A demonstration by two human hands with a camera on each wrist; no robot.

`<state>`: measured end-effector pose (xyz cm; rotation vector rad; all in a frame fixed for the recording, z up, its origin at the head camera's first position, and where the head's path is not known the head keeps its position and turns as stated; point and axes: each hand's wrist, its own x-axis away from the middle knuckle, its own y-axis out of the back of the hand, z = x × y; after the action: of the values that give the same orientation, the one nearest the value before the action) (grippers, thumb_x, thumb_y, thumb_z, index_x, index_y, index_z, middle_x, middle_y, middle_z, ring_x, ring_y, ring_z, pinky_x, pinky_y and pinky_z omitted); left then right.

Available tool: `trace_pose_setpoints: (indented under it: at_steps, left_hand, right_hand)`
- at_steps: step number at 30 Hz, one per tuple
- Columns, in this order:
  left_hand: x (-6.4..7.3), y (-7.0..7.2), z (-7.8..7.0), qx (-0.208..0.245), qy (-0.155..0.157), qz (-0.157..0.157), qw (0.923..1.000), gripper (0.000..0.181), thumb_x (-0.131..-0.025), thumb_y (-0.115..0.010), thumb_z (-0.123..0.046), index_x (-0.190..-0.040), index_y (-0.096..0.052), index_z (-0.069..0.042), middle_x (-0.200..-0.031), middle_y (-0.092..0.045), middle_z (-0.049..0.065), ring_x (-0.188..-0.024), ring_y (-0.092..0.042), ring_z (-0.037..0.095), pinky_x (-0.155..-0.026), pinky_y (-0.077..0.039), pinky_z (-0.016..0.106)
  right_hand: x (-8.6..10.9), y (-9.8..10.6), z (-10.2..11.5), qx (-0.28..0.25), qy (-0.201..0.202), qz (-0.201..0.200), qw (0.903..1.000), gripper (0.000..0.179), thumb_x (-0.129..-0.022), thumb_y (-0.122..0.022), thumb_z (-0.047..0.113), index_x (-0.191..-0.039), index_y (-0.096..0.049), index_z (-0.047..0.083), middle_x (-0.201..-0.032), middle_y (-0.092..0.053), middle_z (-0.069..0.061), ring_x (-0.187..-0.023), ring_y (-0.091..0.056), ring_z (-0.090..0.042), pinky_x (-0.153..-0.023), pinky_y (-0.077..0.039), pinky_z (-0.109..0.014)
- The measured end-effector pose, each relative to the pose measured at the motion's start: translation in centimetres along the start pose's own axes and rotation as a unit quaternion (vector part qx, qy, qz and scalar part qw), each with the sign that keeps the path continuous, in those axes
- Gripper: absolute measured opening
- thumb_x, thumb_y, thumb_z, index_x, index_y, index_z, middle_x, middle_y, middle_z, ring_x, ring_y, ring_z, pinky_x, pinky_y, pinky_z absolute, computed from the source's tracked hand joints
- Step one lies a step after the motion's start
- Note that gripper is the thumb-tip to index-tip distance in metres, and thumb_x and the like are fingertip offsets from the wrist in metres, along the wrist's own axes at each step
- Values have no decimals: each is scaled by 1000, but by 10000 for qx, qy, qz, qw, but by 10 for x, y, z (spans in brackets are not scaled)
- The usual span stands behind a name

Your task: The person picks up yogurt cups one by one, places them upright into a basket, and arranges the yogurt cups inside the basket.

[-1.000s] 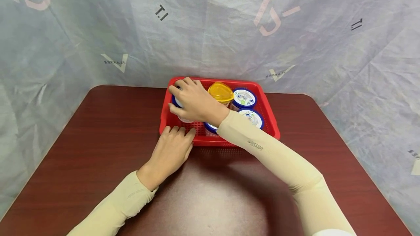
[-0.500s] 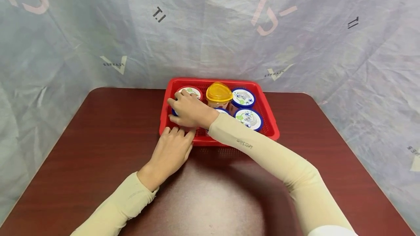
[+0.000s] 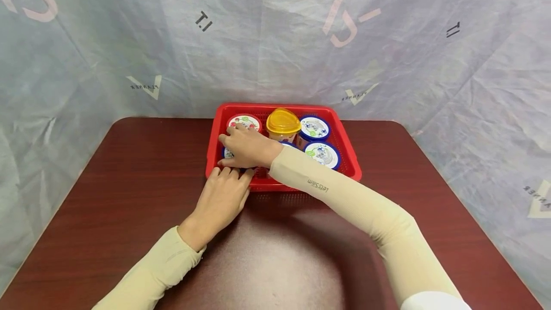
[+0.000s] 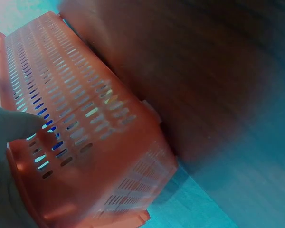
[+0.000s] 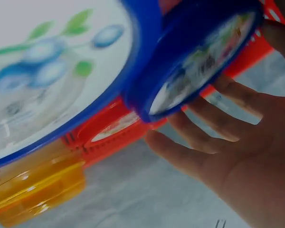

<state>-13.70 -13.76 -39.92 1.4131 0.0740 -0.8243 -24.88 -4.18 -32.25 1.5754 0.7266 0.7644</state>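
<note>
My right hand (image 3: 246,149) reaches into the red basket (image 3: 349,157) from above, fingers spread round the lid of a blue-lidded tub (image 5: 202,64) at the front left. In the right wrist view, fingertips meet one side of that lid and the thumb sits at its far end. Most of this tub is covered by the hand in the head view. My left hand (image 3: 225,196) grips the basket's front left rim, its thumb (image 4: 26,123) pressed on the perforated outer wall. Behind the right hand stands a red-lidded tub (image 3: 244,119), printed with fruit.
Also in the basket are a yellow-lidded container (image 3: 283,122) at the middle back and blue-lidded tubs at the back right (image 3: 314,127) and front right (image 3: 323,154). Another blue lid (image 3: 288,144) is partly behind the right forearm. A sheet (image 3: 267,37) hangs behind the dark red table (image 3: 150,166).
My right hand has come forward and down with the blue-lidded tub to the basket's front left, uncovering the red-lidded tub behind. The left hand stays on the rim.
</note>
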Motion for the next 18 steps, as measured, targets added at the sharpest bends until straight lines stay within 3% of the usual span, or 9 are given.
trace_pose_setpoints:
  at_steps: [4, 8, 13, 18]
  left_hand:
    - [-1, 0, -1, 64, -2, -2, 10000, 29, -88, -69, -21, -115, -66, -10, -84, -67, 12, -77, -62, 30, -64, -41, 40]
    - [-2, -4, 1, 204, -2, 123, 9997, 32, -87, -72, -23, -114, -64, -10, -87, -68, 14, -77, -62, 30, -64, -41, 39]
    - [4, -5, 14, 332, 34, 270, 9991, 38, -85, -76, -26, -115, -62, -8, -93, -69, 17, -81, -64, 32, -66, -42, 41]
    - [16, -4, 36, 322, 105, 326, 9989, 37, -84, -77, -24, -112, -61, -6, -92, -69, 17, -80, -64, 33, -65, -42, 41]
  right_hand:
    - [20, 10, -10, -242, -52, -256, 9994, 64, -94, -58, 57, -139, -54, 10, -137, -56, -11, -126, -50, -29, -108, -40, -43]
    - [53, 15, -24, -617, -320, -633, 9956, 65, -94, -61, 52, -142, -52, 9, -140, -54, -12, -129, -48, -29, -112, -35, -42]
    - [86, 6, -33, -802, -657, -957, 9900, 63, -93, -65, 48, -141, -53, 9, -137, -54, -13, -130, -47, -29, -112, -35, -44]
    - [80, -10, -32, -817, -548, -973, 9904, 65, -95, -62, 48, -145, -48, 9, -144, -52, -11, -137, -43, -29, -115, -31, -45]
